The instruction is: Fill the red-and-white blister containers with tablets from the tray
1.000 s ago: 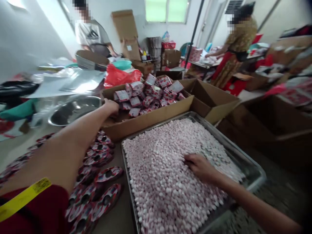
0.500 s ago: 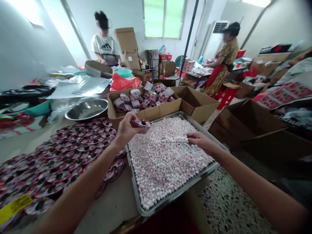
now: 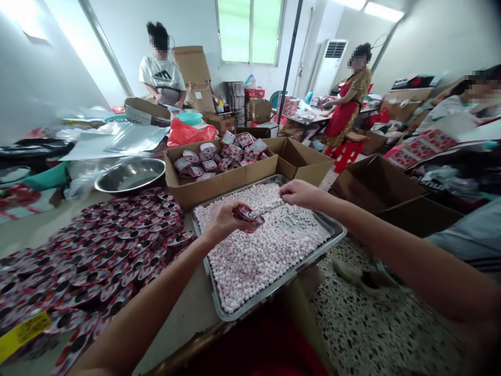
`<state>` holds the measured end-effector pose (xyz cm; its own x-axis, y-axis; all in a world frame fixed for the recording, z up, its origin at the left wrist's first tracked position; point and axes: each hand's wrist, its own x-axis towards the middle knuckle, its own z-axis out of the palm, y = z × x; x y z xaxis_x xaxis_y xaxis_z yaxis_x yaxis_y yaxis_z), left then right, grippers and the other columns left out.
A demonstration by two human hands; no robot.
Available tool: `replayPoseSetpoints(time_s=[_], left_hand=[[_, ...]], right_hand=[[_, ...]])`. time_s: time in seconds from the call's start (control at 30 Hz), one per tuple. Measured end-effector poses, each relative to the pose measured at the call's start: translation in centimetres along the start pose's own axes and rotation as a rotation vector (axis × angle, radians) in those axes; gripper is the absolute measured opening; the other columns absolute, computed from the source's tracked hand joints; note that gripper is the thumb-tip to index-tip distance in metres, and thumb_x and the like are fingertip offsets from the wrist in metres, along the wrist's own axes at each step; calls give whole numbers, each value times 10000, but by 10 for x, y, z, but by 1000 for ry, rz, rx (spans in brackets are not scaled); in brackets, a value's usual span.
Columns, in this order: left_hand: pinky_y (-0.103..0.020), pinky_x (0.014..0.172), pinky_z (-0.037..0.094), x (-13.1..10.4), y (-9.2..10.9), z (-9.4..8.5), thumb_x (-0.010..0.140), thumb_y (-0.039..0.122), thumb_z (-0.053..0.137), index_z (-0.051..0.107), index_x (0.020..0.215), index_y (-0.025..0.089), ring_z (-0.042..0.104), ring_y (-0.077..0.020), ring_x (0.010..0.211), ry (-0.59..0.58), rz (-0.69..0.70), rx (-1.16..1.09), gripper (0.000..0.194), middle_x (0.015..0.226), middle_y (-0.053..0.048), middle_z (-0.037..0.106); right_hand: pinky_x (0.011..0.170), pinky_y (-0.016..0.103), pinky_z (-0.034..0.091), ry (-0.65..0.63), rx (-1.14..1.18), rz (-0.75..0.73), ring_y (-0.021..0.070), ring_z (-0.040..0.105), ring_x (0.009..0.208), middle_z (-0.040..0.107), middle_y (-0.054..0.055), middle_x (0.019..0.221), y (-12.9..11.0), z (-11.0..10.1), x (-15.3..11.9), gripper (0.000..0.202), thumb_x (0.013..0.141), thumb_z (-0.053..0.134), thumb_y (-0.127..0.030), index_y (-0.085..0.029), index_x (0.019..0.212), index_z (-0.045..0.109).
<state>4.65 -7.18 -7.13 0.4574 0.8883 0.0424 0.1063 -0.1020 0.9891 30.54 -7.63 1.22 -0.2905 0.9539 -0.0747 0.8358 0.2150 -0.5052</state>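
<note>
My left hand (image 3: 224, 223) is closed around a small printed carton (image 3: 250, 218), tilted over the tray with its open end toward my right hand. Between the fingers of my right hand (image 3: 300, 193) is a narrow scoop (image 3: 268, 207) carrying a row of white candies. The scoop's far tip meets the carton's opening; whether candies have gone inside is hidden. Below both hands lies a metal tray (image 3: 319, 250) spread with white round candies (image 3: 250, 271). To the left, many similar cartons (image 3: 117, 245) stand packed together, their dark openings facing up.
Behind the tray, a cardboard box (image 3: 223, 180) holds closed cartons (image 3: 230, 156). A steel bowl (image 3: 131, 175) sits to its left. Open cardboard boxes (image 3: 376, 183) stand at the right. Two co-workers stand farther back, and another person is at the right edge.
My right hand has moved up and inward with the scoop, and my left hand has lowered the carton to meet it. The view has shifted right, bringing another person into sight.
</note>
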Motion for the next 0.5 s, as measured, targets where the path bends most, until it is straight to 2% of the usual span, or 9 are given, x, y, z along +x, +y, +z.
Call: replayPoseSetpoints(time_s=[0.13,0.23,0.3,0.37,0.4,0.5], left_hand=[[-208,541,506,2,-11,12,475,175,903,634,963,149,656,-143,616,46,-25,-59,558,719,3,721],[-202,538,490,4,-19,16,478,218,914,642,965,149,641,-132,608,81,-10,-63,562,718,9,715],[-217,562,504,4,-22,14,498,242,914,643,1003,153,656,-145,629,76,-2,-80,580,740,-2,724],[-240,615,529,2,-22,7,515,242,909,645,1031,158,682,-164,681,59,21,-85,586,782,-19,738],[-247,648,536,1,-21,3,518,238,908,652,1031,161,691,-169,710,63,48,-63,578,808,-26,743],[-247,699,532,1,-23,-15,527,249,905,675,1027,174,697,-169,757,127,128,16,555,854,-26,742]], right_hand=[[577,272,322,-67,-407,27,149,549,665,680,30,726,-44,-14,12,203,701,580,-155,-183,794,758],[581,276,327,-111,-571,35,164,577,695,717,55,783,-74,-21,19,230,716,590,-142,-188,832,783],[589,270,338,-106,-615,14,166,592,711,728,53,795,-81,-27,19,239,728,590,-149,-194,850,790],[607,261,356,-65,-609,-17,164,606,741,738,39,821,-70,-36,15,245,754,583,-178,-207,875,794],[620,256,365,-36,-585,-25,161,612,753,741,29,832,-56,-41,11,248,772,576,-201,-217,890,794],[640,247,383,42,-481,32,154,620,748,739,8,817,15,-45,-9,259,821,546,-283,-233,898,787]])
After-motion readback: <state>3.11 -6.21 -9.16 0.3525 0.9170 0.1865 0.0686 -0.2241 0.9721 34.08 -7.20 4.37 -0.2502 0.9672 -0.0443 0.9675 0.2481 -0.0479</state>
